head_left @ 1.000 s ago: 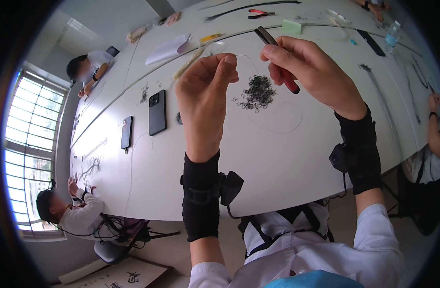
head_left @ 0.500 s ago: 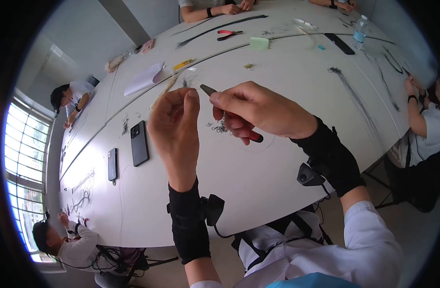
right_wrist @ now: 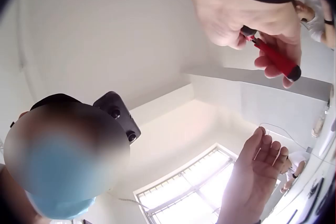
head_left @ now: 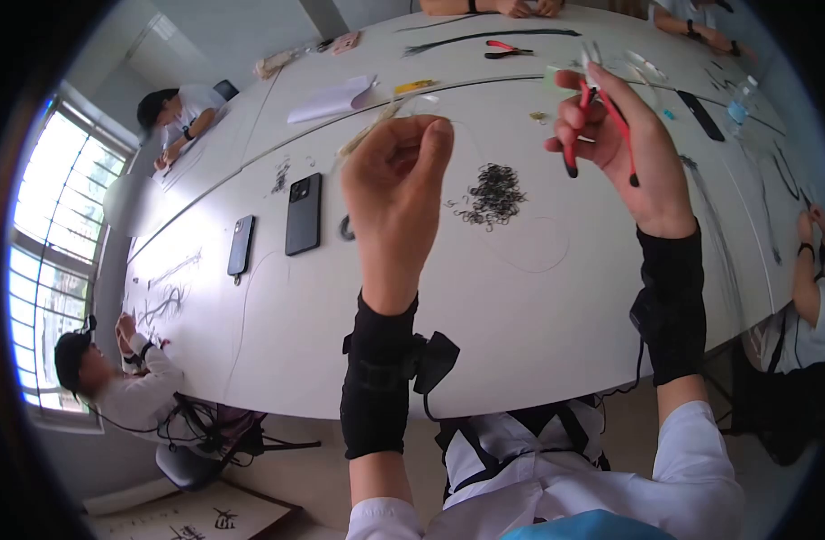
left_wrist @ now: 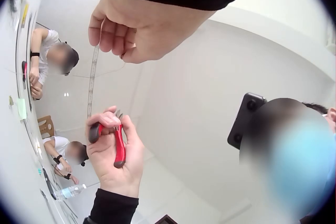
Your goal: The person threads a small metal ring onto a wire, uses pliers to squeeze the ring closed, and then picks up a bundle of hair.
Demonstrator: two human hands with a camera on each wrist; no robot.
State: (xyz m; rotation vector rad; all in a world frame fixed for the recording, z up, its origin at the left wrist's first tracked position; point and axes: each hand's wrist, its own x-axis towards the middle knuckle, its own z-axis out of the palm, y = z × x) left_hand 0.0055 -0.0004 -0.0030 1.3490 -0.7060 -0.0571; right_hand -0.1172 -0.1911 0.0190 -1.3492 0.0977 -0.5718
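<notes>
The thumb and index finger of my left hand (head_left: 393,184) pinch the end of a thin wire (right_wrist: 284,130), which arcs away from the fingertips. My right hand (head_left: 648,166) is raised to the right, apart from the left. It holds pliers with red handles and black ends (left_wrist: 120,153). The handles are spread, and the metal nose points away from me past the thumb. On the white table (head_left: 484,315), beyond and between the hands, lies a pile of small dark bent wire pieces (head_left: 496,193). A loose loop of thin wire curves beside the pile.
Two phones (head_left: 304,214) lie left of my left hand. Further back are white paper (head_left: 331,99), a yellow item (head_left: 413,86) and another pair of red-handled pliers (head_left: 507,50). A water bottle (head_left: 742,99) stands at the far right. Several people sit around the table.
The pliers have moved from close beside the left fingertips away to the right, and their handles now stand spread. The left hand still pinches the wire. The head view has shifted as well.
</notes>
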